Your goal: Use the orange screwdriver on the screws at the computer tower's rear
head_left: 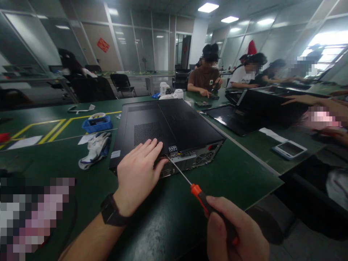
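Observation:
A black desktop computer case [187,121] lies flat on the green table, its rear panel with a fan grille turned towards me. My left hand [141,168] rests on the case's near top edge, fingers stretched out flat and the thumb down by the rear panel. In my right hand [239,232] is a screwdriver [199,194] with an orange and black handle, the fingers wrapped round it. The screwdriver's shaft reaches up to the rear edge near my left thumb; its tip is too small to make out.
Left of the case are work gloves [95,150] and a blue tray [97,124]. White equipment [171,92] stands behind it. To the right are another opened black case [269,105], a co-worker's hands and a small screen device [290,149]. Other people sit farther back.

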Tool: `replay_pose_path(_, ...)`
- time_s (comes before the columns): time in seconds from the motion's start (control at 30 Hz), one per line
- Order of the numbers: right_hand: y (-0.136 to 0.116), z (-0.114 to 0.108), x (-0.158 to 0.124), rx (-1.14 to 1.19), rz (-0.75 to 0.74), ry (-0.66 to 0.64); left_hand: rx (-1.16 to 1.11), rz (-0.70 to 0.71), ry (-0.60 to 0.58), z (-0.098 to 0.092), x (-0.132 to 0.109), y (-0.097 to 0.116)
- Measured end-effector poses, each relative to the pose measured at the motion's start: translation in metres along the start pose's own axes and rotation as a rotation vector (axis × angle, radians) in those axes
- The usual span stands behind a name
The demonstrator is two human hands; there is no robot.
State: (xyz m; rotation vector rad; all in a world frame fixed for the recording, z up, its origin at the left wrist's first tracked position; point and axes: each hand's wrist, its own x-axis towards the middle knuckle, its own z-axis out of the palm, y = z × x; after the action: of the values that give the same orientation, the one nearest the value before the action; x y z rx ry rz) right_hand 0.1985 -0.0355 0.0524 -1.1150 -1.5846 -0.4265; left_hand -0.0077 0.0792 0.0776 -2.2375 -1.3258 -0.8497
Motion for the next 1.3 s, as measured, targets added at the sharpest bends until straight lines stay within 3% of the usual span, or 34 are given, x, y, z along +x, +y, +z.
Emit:
replay_pose_path(0.37, -0.005, 0.004, -0.001, 0.038, -0.015, 0.032, -0.029, -0.013, -0.015, 0.000, -0.001, 0.000)
replay_pose_path(0.63, -0.007, -0.002, -0.005, 0.065, 0.052, -0.059, -0.045, -0.021, -0.015, 0.001, 0.000, -0.001)
replay_pose_path(0.9, -0.004, -0.007, -0.009, 0.058, 0.050, -0.066, -0.047, -0.016, 0.000, 0.003, -0.001, -0.001)
replay_pose_path(1.1, 0.003, -0.010, -0.013, 0.065, 0.118, -0.022, -0.044, -0.011, 0.016, 0.003, -0.001, -0.001)
replay_pose_path(1.3, 0.029, 0.011, -0.002, 0.056, 0.327, 0.168, -0.072, -0.034, 0.002, 0.003, -0.001, -0.001)
